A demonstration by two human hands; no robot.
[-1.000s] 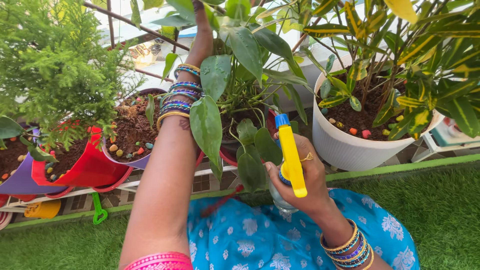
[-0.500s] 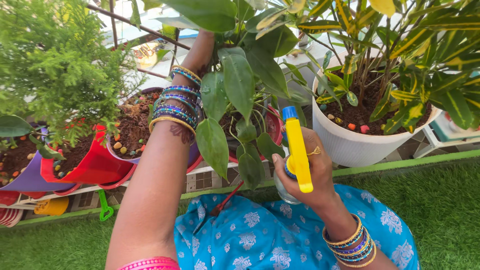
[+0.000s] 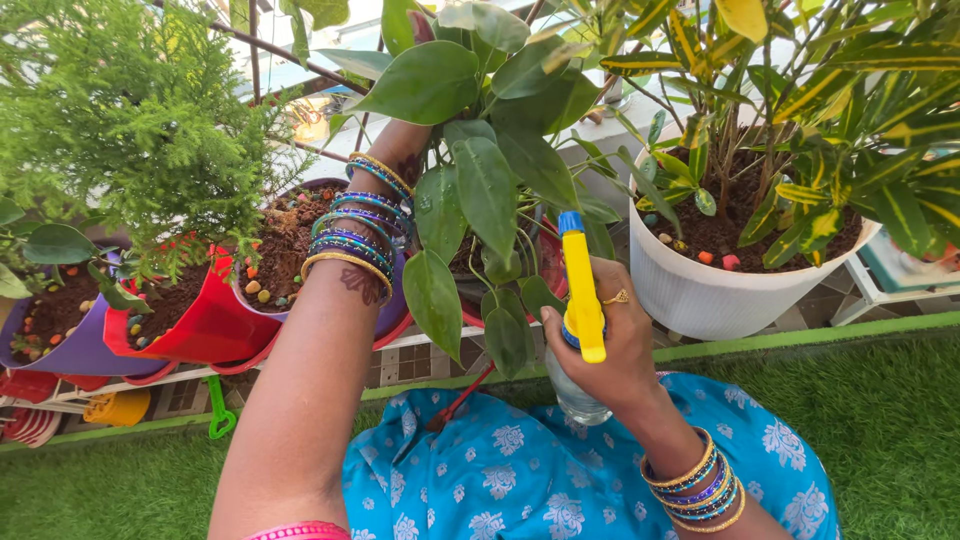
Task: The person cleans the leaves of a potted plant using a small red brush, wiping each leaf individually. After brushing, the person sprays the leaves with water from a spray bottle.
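Artificial turf (image 3: 880,420) runs along the tiled ledge carrying glossy red (image 3: 205,320) and purple (image 3: 70,350) pots of crumbly soil. Left hand (image 3: 405,150) reaches up into broad, smooth leaves (image 3: 470,190) that hide its fingers, so its grip cannot be told. Right hand (image 3: 610,345) is clamped round a clear spray bottle (image 3: 580,310) with a yellow trigger, beside a ribbed white pot (image 3: 700,295).

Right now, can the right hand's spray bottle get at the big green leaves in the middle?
Probably yes. The right hand holds the spray bottle right beside the big green leaves, nozzle up, with nothing between them.
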